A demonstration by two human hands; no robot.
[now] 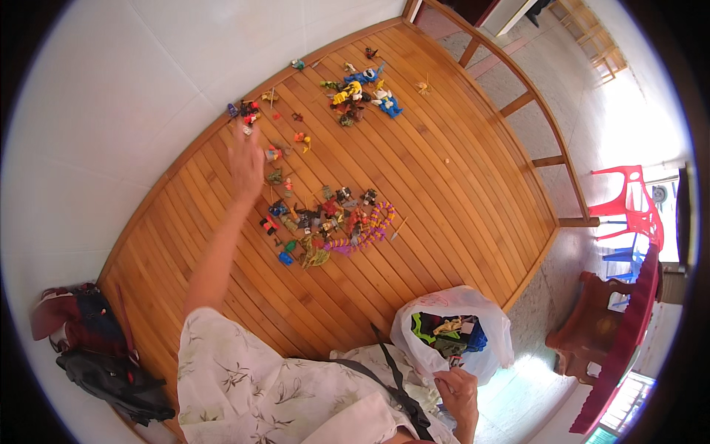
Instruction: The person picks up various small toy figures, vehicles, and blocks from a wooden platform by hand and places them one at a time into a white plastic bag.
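My left hand point(247, 161) reaches over the wooden slatted platform point(460, 222), its fingers extended beside a small white toy piece point(247, 130) and a red-and-black toy point(249, 111) near the wall. Whether it touches them is unclear. My right hand point(457, 388) pinches the rim of a white plastic bag point(493, 338) filled with toys. In the middle lies a pile of small toy figures point(330, 216) with a purple-and-yellow striped toy snake point(383, 230). Farther off is another cluster with a yellow figure point(348, 93) and a blue-and-white figure point(388, 104).
A white wall point(138, 100) borders the platform on the left. Dark bags point(111, 377) lie at lower left. A wooden rail point(518, 104) runs along the far right edge. Beyond it stand a red plastic chair point(629, 205) and a carved wooden chair point(591, 327). Part of a person's foot point(533, 18) shows at top.
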